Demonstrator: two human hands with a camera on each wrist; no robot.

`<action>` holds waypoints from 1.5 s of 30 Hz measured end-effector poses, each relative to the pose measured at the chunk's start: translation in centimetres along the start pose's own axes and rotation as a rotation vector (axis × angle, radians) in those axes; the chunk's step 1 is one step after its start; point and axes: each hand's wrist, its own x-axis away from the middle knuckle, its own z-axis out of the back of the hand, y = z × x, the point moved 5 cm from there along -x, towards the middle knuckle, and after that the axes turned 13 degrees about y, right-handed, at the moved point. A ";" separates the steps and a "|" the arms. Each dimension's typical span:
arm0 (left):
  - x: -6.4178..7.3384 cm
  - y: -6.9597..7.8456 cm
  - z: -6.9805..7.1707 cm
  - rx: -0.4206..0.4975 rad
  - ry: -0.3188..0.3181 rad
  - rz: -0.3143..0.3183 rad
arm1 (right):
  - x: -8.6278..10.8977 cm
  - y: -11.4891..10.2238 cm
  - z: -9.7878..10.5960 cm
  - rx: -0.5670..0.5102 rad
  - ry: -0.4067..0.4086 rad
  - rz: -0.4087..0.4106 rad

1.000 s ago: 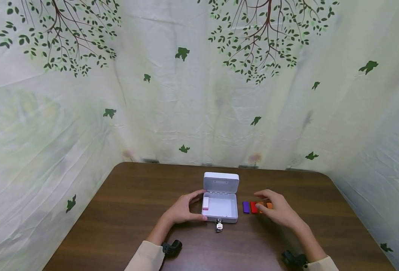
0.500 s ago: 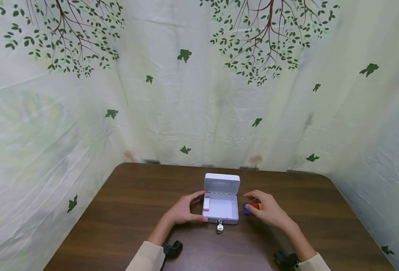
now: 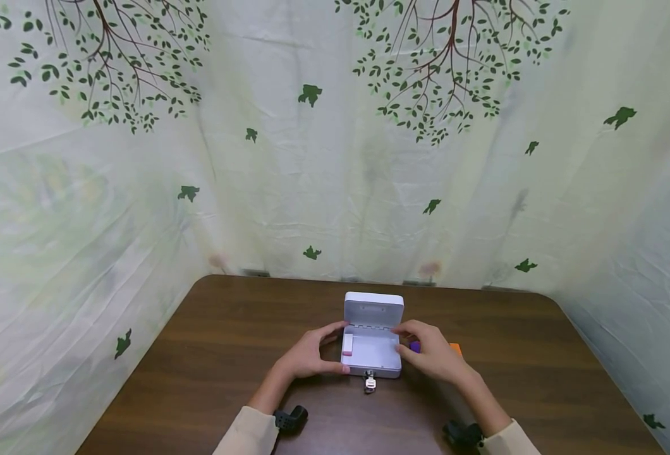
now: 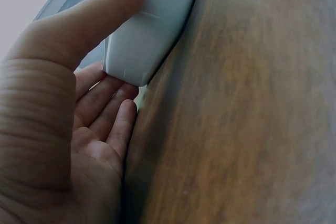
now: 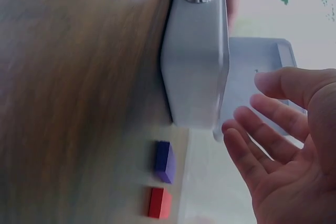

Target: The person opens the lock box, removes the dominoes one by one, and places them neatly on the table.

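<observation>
A small white lock box stands with its lid raised, keys hanging from the front lock. Inside, along the left wall, lies a white piece with a pink edge. My left hand holds the box's left side, thumb at the front corner and fingers at the back. At the right rim is my right hand, fingers spread and slightly bent, nothing between them in the right wrist view. Beside the box a purple block and a red block lie in a row.
An orange block shows past the right hand, partly covered by it. All this is on a brown wooden table. A white curtain printed with leaves surrounds the table's back and sides.
My right hand has moved left, from over the orange blocks, past the red and purple ones, to the box's right rim. The left hand keeps its place on the box.
</observation>
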 end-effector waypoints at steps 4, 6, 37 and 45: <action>0.0 0.0 0.0 -0.006 -0.002 0.004 | -0.3 -0.2 -0.5 0.004 -0.010 -0.003; 0.0 0.0 0.0 -0.008 -0.005 0.006 | -0.4 -0.3 -0.7 -0.004 -0.015 -0.007; 0.0 0.1 0.0 -0.007 -0.004 -0.013 | -2.2 -1.3 -4.8 -0.018 -0.041 -0.040; 0.1 -0.1 0.1 -0.019 -0.004 0.000 | -2.5 -1.1 -5.5 -0.036 -0.069 -0.045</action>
